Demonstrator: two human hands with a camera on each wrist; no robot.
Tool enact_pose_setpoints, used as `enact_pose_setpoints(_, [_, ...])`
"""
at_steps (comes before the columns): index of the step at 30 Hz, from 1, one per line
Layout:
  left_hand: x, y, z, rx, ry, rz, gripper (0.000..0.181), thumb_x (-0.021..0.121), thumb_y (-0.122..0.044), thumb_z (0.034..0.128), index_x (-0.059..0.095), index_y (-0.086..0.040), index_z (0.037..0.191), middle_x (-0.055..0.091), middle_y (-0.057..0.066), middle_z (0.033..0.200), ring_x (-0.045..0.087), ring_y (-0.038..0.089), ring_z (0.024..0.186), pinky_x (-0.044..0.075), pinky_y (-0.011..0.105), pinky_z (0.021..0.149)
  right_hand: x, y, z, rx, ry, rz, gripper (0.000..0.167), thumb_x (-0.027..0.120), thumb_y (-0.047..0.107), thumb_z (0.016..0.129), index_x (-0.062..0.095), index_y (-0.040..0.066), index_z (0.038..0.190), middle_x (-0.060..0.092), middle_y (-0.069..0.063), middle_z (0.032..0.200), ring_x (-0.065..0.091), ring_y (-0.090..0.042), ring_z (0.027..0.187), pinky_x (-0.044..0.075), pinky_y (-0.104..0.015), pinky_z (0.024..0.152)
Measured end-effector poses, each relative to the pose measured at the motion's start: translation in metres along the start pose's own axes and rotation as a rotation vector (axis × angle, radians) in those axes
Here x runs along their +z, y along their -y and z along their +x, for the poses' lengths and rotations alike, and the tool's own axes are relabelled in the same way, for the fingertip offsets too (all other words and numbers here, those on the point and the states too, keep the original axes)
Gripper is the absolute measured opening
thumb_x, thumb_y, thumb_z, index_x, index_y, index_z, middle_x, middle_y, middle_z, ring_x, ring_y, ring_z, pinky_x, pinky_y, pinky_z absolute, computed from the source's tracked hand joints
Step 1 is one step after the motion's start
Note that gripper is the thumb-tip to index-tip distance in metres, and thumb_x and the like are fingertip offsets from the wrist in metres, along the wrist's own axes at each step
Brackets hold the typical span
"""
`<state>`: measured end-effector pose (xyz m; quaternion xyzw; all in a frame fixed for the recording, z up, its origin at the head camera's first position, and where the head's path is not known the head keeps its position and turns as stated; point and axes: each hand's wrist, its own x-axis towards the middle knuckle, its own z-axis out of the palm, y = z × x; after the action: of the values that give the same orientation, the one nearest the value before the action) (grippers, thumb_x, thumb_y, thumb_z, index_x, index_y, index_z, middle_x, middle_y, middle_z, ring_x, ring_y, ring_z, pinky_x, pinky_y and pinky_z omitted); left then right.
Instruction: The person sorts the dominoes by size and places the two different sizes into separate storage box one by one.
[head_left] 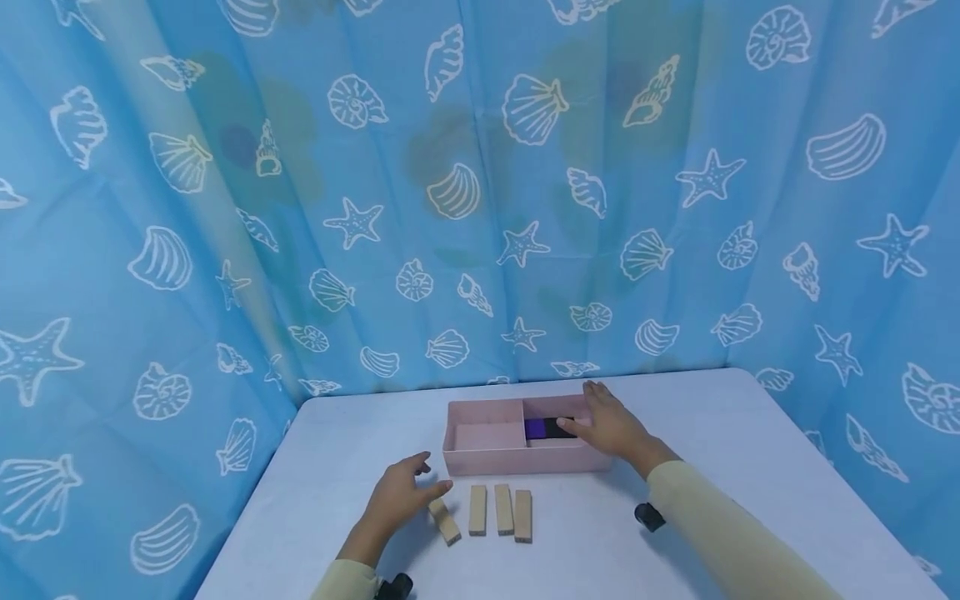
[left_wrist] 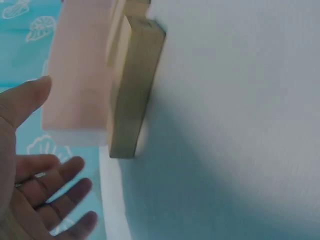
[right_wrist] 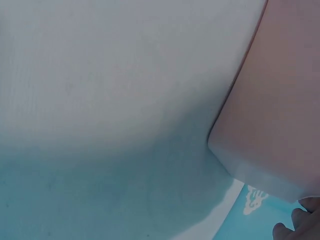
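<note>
A pink two-part box (head_left: pixel 487 461) stands on the white table, with a purple and black object (head_left: pixel 536 428) in its right compartment. My right hand (head_left: pixel 617 427) is at the box's right end, fingers over the far rim and thumb over the compartment; whether it grips the box is hard to tell. Several wooden blocks (head_left: pixel 477 510) lie in front of the box. Above the leftmost block (head_left: pixel 446 523) my left hand (head_left: pixel 397 497) is spread, holding nothing. In the left wrist view, its relaxed fingers (left_wrist: pixel 67 187) are apart from the nearest block (left_wrist: pixel 135 90).
The white table (head_left: pixel 337 442) reaches past the box on both sides. A blue curtain with white shell prints (head_left: pixel 480 250) hangs behind and beside it. In the right wrist view the box's side (right_wrist: pixel 275 110) rises at the right.
</note>
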<state>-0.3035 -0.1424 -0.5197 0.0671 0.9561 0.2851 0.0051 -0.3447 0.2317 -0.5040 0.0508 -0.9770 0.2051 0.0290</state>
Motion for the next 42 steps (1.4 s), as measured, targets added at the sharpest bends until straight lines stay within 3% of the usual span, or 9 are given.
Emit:
enact_pose_setpoints(9, [0.004, -0.004, -0.012, -0.163, 0.086, 0.02, 0.079, 0.084, -0.051, 0.067, 0.062, -0.001, 0.124, 0.065, 0.013, 0.106, 0.061, 0.034, 0.101, 0.049, 0.054, 0.087, 0.004, -0.002, 0.0, -0.044, 0.008, -0.083, 0.123, 0.037, 0.09, 0.074, 0.02, -0.004, 0.152, 0.017, -0.022, 0.158, 0.012, -0.041, 0.145, 0.016, -0.056, 0.113])
enact_pose_setpoints(13, [0.007, -0.003, -0.014, -0.197, 0.108, -0.005, 0.078, 0.087, -0.047, 0.0651, 0.063, 0.0, 0.123, 0.065, 0.012, 0.104, 0.061, 0.033, 0.098, 0.049, 0.054, 0.087, 0.004, -0.005, -0.002, -0.077, 0.018, -0.122, 0.121, 0.037, 0.088, 0.076, 0.021, -0.005, 0.152, 0.019, -0.023, 0.158, 0.013, -0.04, 0.145, 0.015, -0.054, 0.114])
enact_pose_setpoints(17, [0.007, -0.003, -0.019, -0.194, 0.12, -0.007, 0.082, 0.089, -0.046, 0.0624, 0.062, 0.002, 0.123, 0.065, 0.011, 0.104, 0.061, 0.031, 0.097, 0.048, 0.052, 0.089, 0.005, -0.007, -0.002, -0.099, 0.033, -0.142, 0.119, 0.036, 0.087, 0.078, 0.02, -0.005, 0.152, 0.017, -0.023, 0.158, 0.013, -0.039, 0.145, 0.015, -0.053, 0.115])
enact_pose_setpoints(23, [0.009, -0.005, -0.024, -0.178, 0.145, 0.044, 0.089, 0.089, -0.05, 0.0604, 0.06, 0.004, 0.125, 0.062, 0.012, 0.107, 0.059, 0.034, 0.104, 0.045, 0.053, 0.094, 0.005, -0.007, -0.003, -0.106, 0.032, -0.172, 0.11, 0.047, 0.076, 0.083, 0.021, -0.006, 0.151, 0.017, -0.023, 0.158, 0.013, -0.039, 0.145, 0.014, -0.054, 0.115])
enact_pose_setpoints(34, [0.02, -0.01, -0.031, -0.165, 0.107, 0.138, 0.079, 0.087, -0.053, 0.0602, 0.067, -0.002, 0.116, 0.062, 0.011, 0.102, 0.059, 0.032, 0.1, 0.046, 0.052, 0.093, 0.011, -0.01, -0.005, -0.1, 0.017, -0.189, 0.109, 0.047, 0.076, 0.084, 0.021, -0.005, 0.152, 0.017, -0.02, 0.159, 0.011, -0.038, 0.146, 0.014, -0.054, 0.115])
enact_pose_setpoints(42, [0.024, -0.013, -0.037, -0.163, 0.094, 0.175, 0.09, 0.088, -0.056, 0.0566, 0.063, 0.003, 0.119, 0.057, 0.018, 0.108, 0.055, 0.036, 0.102, 0.044, 0.054, 0.094, 0.012, -0.009, -0.006, -0.089, 0.018, -0.171, 0.11, 0.045, 0.077, 0.083, 0.018, -0.004, 0.153, 0.015, -0.019, 0.159, 0.009, -0.037, 0.146, 0.014, -0.052, 0.115])
